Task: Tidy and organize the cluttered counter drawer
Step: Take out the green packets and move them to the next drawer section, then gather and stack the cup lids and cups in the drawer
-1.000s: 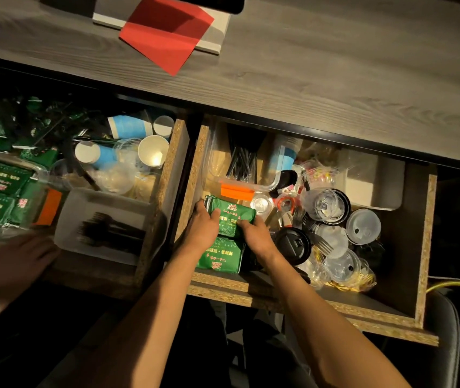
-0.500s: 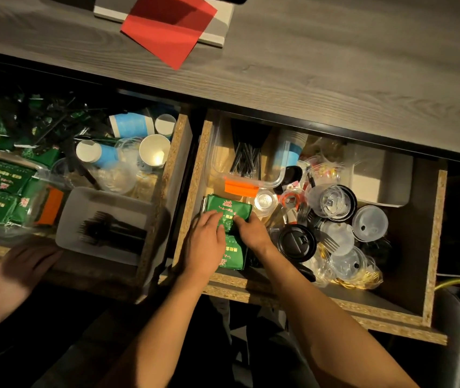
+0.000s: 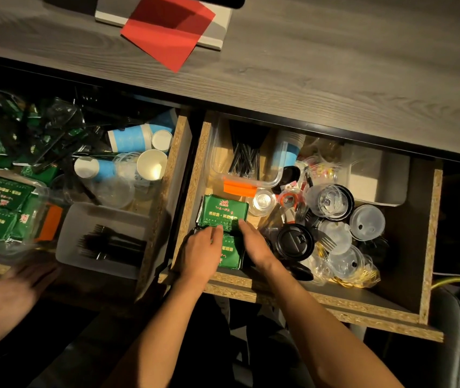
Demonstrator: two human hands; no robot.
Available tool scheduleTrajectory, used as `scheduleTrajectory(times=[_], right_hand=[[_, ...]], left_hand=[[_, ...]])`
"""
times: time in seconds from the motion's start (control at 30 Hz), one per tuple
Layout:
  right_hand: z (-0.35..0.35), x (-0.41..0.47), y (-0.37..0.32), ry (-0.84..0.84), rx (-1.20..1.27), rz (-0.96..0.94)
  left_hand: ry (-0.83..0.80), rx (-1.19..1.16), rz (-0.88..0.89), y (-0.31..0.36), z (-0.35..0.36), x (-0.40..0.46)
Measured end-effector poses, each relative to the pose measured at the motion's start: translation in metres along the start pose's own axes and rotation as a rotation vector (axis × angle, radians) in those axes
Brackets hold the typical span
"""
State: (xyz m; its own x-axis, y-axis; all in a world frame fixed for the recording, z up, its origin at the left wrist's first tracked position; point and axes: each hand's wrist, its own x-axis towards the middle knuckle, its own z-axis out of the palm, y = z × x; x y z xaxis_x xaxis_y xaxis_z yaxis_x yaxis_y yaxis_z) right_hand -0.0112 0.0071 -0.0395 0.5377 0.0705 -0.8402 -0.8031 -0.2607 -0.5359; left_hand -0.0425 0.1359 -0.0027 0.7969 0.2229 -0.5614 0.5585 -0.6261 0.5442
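Below a grey wood counter [image 3: 307, 88], the right drawer [image 3: 430, 247] is pulled open. Green packets [image 3: 224, 212] in its front-left corner are pressed by the left hand [image 3: 199, 252] and right hand [image 3: 252, 242], fingers apparently extended flat.

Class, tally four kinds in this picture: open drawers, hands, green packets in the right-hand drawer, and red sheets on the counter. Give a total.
Open drawers: 2 (left drawer, right drawer)
Hands: 3 (left hand, right hand, third hand, blurred)
Green packets visible: 2 (upper packet, lower packet)
Red sheets: 1 (red sheet)
Total: 8
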Motion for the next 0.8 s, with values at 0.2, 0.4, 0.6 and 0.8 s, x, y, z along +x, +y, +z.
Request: scheduleTrajectory(times=[0.2, 0.4, 0.6, 0.8], right_hand=[[-0.012, 0.007, -0.001, -0.054, 0.077, 0.041], [-0.018, 0.006, 0.005, 0.145, 0.057, -0.068], [-0.001, 0.015, -0.016, 0.093, -0.032, -0.15], [-0.003, 0.015, -0.014, 0.033, -0.012, -0.076]], left_hand=[[-0.11, -0.164, 0.104, 0.029, -0.002, 0.016], [-0.154, -0.096, 0.074, 0.031, 0.004, 0.032], [0.013, -0.225, 0.004, 0.027, 0.004, 0.035], [0.04, -0.164, 0.018, 0.026, 0.011, 0.037]])
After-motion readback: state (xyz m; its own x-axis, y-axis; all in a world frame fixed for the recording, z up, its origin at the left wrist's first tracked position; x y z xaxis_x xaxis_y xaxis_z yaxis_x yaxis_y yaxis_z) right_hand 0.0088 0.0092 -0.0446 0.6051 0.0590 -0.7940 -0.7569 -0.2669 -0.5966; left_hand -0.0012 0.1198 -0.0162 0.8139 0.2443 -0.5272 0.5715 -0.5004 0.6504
